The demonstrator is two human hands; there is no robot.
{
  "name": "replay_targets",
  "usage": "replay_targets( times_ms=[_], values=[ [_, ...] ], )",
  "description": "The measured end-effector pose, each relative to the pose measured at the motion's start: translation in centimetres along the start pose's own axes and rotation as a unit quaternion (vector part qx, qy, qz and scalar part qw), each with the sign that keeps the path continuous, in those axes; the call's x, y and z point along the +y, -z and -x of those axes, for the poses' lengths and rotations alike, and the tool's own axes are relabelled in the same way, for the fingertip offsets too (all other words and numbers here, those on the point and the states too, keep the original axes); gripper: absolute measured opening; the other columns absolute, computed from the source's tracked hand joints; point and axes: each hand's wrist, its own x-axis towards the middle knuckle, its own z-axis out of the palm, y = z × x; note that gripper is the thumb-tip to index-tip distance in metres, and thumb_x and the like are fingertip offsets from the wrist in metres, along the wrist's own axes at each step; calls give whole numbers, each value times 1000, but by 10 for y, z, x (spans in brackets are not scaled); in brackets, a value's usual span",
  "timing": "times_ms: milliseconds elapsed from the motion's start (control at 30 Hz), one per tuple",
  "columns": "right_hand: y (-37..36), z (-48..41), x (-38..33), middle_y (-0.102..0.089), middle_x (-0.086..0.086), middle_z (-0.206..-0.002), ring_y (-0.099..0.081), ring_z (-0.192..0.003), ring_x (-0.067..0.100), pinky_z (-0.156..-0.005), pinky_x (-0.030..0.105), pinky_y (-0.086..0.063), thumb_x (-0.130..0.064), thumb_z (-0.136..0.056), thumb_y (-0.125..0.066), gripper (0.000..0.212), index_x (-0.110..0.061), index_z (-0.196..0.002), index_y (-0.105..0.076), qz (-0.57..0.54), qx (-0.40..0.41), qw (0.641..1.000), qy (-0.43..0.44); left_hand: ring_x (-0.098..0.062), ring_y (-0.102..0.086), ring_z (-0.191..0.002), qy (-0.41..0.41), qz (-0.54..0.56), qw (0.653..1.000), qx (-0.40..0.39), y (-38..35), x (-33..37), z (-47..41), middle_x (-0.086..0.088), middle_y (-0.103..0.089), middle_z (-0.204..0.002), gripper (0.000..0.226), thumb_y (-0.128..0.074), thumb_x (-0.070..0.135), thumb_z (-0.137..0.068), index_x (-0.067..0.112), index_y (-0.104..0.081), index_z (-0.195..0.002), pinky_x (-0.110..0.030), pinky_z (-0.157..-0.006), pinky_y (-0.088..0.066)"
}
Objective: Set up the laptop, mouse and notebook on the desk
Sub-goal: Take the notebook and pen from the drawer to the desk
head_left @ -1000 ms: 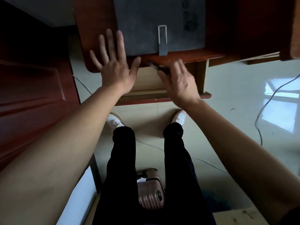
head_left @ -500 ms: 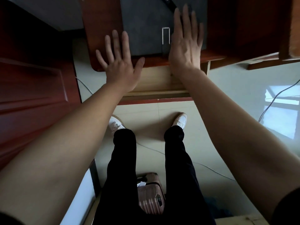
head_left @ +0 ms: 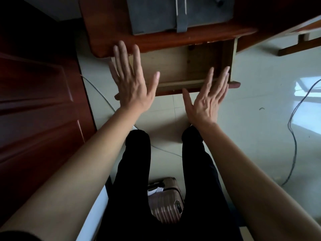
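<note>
A person is standing at a wooden tabletop (head_left: 107,32), both hands hovering over the open drawer (head_left: 182,66) beneath it, holding nothing. The left hand (head_left: 133,82) and right hand (head_left: 207,100) are showing their backs, fingers (head_left: 121,56) straight and spread apart. A grey felt sleeve (head_left: 156,14), probably holding the laptop, is lying ahead of the hands on the tabletop. Its near edge is running left to right and its strap is pointing at the person; its far part is out of view. The left hand is nearer, its fingertips just short of the sleeve's near-left corner. Half a second ago the right hand was lying flat on the sleeve; both hands are now drawing back toward the drawer's front.
</note>
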Motion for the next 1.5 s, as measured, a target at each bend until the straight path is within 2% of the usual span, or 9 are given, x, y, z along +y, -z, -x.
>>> replay_targets(
  times_ms=[100, 233, 300, 400, 700, 867, 1133, 1333, 1500],
  values=[
    [-4, 2, 4, -11, 36, -160, -10, -151, 47, -122, 57, -13, -67, -95, -49, 96, 0, -157, -20, -7, 9, 1000, -25, -44, -15, -149, -44, -23, 998, -32, -4, -8, 20, -34, -20, -157, 99, -49, 73, -89, 1, -26, -153, -63, -118, -13],
    [1, -11, 18, -9, 36, -160, -9, -151, 47, -123, 55, -7, -76, -83, -59, 115, 1, -157, -16, 17, -31, 997, 65, -44, -11, -149, -117, -101, 985, -71, -6, -18, 14, -31, -15, -160, 126, -60, 83, -68, 9, -11, -158, -63, -118, -8],
    [5, -23, 25, -7, 35, -161, -7, -151, 47, -123, 56, -7, -63, -76, -72, 118, -4, -158, -11, 52, -46, 992, 104, -44, -9, -150, -143, -123, 979, -76, -6, -20, 5, -30, -13, -160, 129, -64, 78, -66, 11, -5, -158, -63, -118, -6],
    [17, -44, 27, -10, 35, -161, -9, -151, 47, -123, 57, -12, -34, -74, -81, 114, -6, -158, -10, 87, -12, 989, 122, -42, -8, -151, -165, -123, 975, -79, -2, -18, -1, -27, -11, -162, 129, -69, 72, -66, 9, -3, -158, -60, -119, -2],
    [59, -94, 6, -12, 30, -163, -11, -152, 45, -124, 52, -13, -53, -76, -79, 118, 2, -157, -13, 63, 32, 996, 63, -45, -11, -150, -78, -109, 990, -52, 23, 3, -42, -27, -13, -162, 116, -69, 64, -72, 10, -11, -157, -63, -118, -14],
    [64, -130, -7, -8, 28, -164, -8, -151, 48, -123, 56, -13, -55, -69, -83, 125, -11, -160, -9, 57, 21, 997, 52, -49, -13, -148, -49, -138, 988, -45, 24, 4, -70, -27, -14, -162, 118, -71, 64, -68, 16, -11, -158, -68, -114, -17],
    [58, -154, -18, -8, 26, -165, -12, -150, 48, -121, 63, -15, -17, -69, -81, 117, -15, -159, -7, 61, 21, 997, 44, -44, -16, -149, -77, -150, 985, -28, 16, 9, -86, -26, -17, -162, 103, -66, 50, -77, 14, -13, -157, -67, -115, -19],
    [67, -152, -19, 3, 24, -166, 5, -150, 49, -117, 67, 4, -21, -60, -61, 116, -13, -160, -2, -24, -49, 997, 60, -45, -16, -149, -61, -44, 996, -40, 32, 9, -98, -29, -18, -160, 127, -50, 93, -68, 7, -23, -156, -64, -117, -12],
    [83, -160, -32, -2, 20, -167, -1, -152, 45, -117, 70, 0, -32, -83, -49, 81, -25, -159, -22, -158, -33, 987, 18, -44, -17, -149, -23, -6, 1000, -1, 48, 17, -168, -26, -21, -160, 103, -31, 83, -88, 5, -25, -155, -59, -119, -10]
  ],
)
